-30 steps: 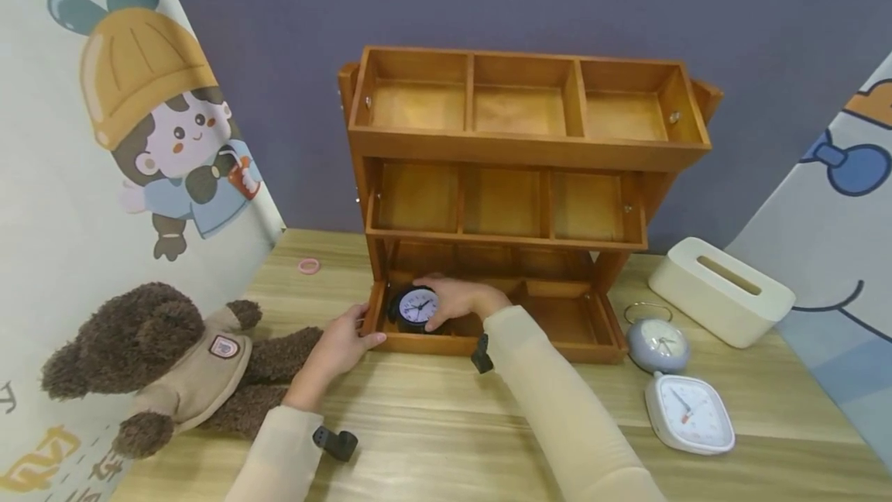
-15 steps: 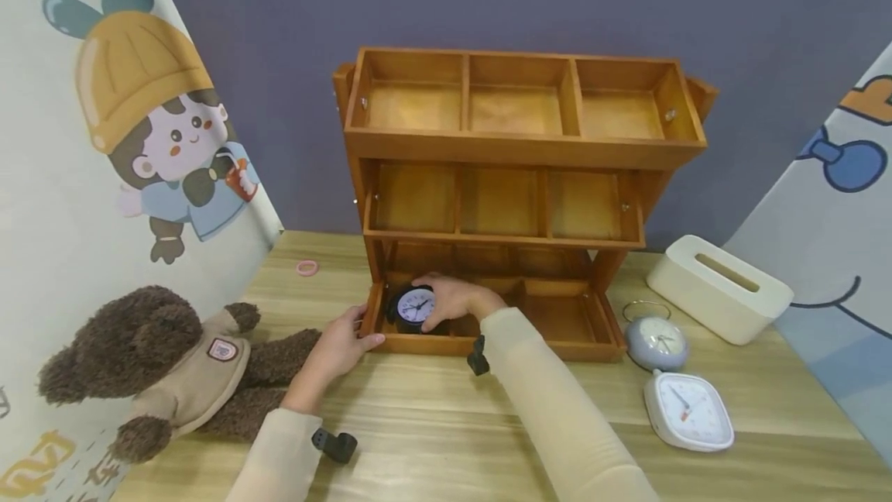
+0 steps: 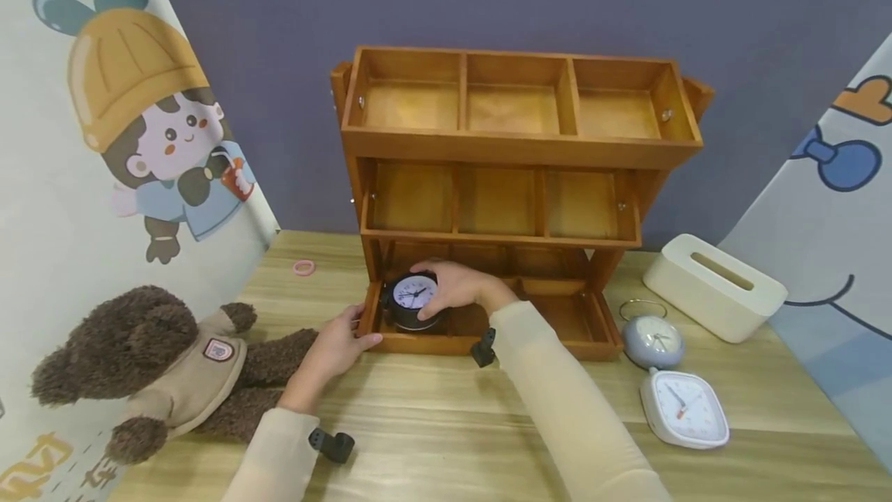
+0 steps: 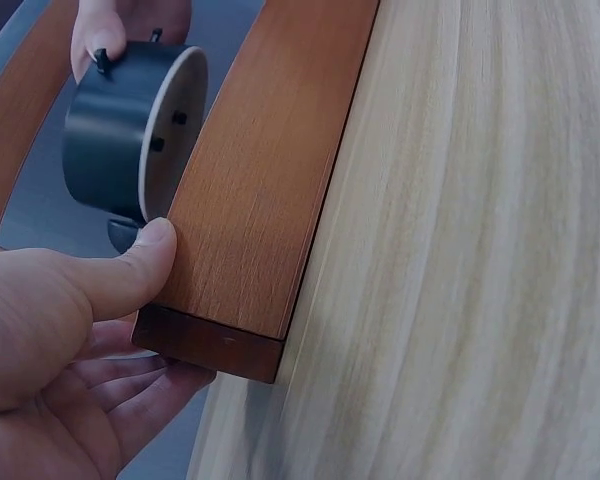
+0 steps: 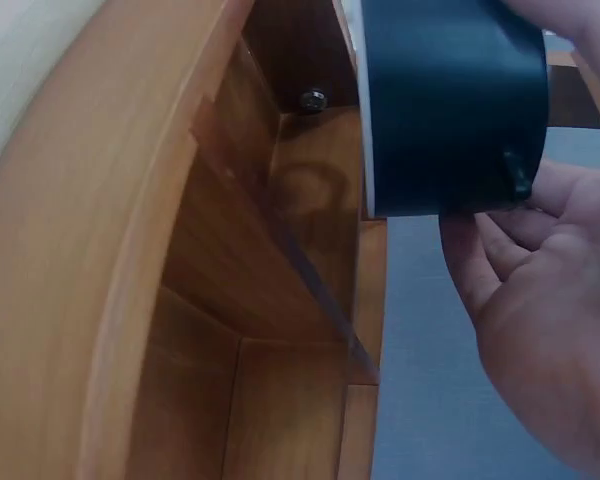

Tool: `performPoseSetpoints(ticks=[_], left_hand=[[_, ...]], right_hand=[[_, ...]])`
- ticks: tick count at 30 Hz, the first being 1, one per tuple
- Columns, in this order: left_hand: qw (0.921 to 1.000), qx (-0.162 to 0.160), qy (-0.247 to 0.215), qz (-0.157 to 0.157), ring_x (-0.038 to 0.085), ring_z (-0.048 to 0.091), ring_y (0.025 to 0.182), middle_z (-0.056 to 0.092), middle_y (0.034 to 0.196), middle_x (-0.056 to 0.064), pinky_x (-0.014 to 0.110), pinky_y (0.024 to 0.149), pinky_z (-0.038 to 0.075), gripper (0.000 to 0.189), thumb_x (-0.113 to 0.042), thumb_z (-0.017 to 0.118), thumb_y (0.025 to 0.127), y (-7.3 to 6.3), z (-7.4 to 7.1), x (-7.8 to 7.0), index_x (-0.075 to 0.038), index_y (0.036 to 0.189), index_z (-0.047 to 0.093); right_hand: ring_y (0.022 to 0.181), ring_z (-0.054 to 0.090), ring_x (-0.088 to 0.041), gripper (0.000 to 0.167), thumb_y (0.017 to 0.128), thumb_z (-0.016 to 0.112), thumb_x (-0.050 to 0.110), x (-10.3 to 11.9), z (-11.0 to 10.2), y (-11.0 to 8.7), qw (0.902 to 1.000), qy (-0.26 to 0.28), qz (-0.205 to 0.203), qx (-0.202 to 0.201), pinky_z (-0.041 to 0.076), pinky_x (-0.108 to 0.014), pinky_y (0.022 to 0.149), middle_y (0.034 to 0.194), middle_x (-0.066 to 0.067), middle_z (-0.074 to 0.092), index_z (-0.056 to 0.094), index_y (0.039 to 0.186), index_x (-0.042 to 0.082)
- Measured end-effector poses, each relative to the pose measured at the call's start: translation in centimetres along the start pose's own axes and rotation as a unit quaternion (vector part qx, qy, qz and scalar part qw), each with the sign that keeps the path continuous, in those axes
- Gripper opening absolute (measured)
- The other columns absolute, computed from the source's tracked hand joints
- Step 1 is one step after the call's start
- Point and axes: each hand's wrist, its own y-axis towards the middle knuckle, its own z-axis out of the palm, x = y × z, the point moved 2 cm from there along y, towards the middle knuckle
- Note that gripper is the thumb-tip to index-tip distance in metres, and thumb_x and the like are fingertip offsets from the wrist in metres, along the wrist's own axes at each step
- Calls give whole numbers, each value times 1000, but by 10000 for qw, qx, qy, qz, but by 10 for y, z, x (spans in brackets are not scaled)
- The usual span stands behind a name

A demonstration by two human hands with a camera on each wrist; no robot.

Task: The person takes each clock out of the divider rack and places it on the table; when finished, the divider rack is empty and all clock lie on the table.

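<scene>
A round black alarm clock (image 3: 414,293) with a white face is held by my right hand (image 3: 457,287), over the left compartment of the wooden rack's (image 3: 519,147) lowest tray. In the right wrist view the dark clock body (image 5: 450,110) is between thumb and fingers, raised clear of the compartment floor. My left hand (image 3: 339,345) grips the tray's left front corner. In the left wrist view its thumb lies on the wooden edge (image 4: 250,200) with the fingers round the end; the clock's pale back (image 4: 172,140) is just beyond.
Right of the rack stand a grey-blue clock (image 3: 653,342), a white square clock (image 3: 684,409) and a cream tissue box (image 3: 714,287). A brown teddy bear (image 3: 202,366) lies at the left. Behind it is a pink ring (image 3: 303,267). A dark wall (image 3: 293,84) backs the table.
My right hand has raised the black clock a little and tipped it, so its lower rim now shows. The left hand stays on the tray corner. The head view has shifted slightly.
</scene>
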Motion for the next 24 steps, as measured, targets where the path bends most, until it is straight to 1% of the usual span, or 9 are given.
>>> performPoseSetpoints(ticks=[2, 6, 10, 15, 18, 24], left_hand=[[10000, 22, 13, 2, 45, 53, 117, 51, 131, 33, 54, 94, 46, 65, -15, 70, 92, 1, 1, 0, 13, 141, 38], [10000, 34, 25, -21, 45, 53, 117, 51, 132, 33, 54, 94, 47, 65, -15, 70, 92, 2, 1, 0, 13, 141, 38], [10000, 23, 44, 31, 45, 53, 117, 51, 131, 33, 54, 93, 47, 64, -15, 70, 92, 2, 1, -1, 13, 141, 39], [10000, 46, 28, 17, 46, 52, 117, 50, 132, 33, 54, 93, 47, 65, -15, 70, 92, 3, 1, 0, 13, 141, 38], [10000, 92, -23, -4, 45, 52, 118, 49, 134, 32, 53, 92, 48, 65, -15, 69, 93, 3, 1, 1, 12, 142, 37], [9999, 111, -66, 6, 45, 53, 117, 50, 132, 33, 53, 92, 48, 65, -15, 69, 93, 1, -1, 1, 13, 142, 36]], right_hand=[[111, 52, -20, 91, 67, 88, 26, 0, -2, -5, 9999, 95, 7, -51, 41, -39, 98, 130, -7, 55, 46, 144, 7], [111, 52, -21, 90, 67, 88, 24, -1, -5, -17, 9994, 278, -111, -190, 42, -40, 98, 129, -7, 55, 46, 143, 5], [112, 52, -22, 89, 66, 88, 26, -1, -7, -33, 9985, 314, -291, -349, 43, -41, 97, 130, -9, 52, 47, 141, 2], [111, 52, -23, 88, 66, 88, 29, 0, -11, -59, 9973, 263, -452, -508, 44, -43, 95, 131, -9, 50, 49, 139, 3], [111, 53, -22, 87, 65, 89, 28, -1, -14, -74, 9968, 194, -413, -662, 45, -44, 94, 130, -8, 51, 49, 139, 4], [110, 53, -23, 87, 62, 89, 26, -5, -18, -108, 9948, 53, -164, -1001, 45, -44, 93, 130, -9, 51, 51, 137, 3]])
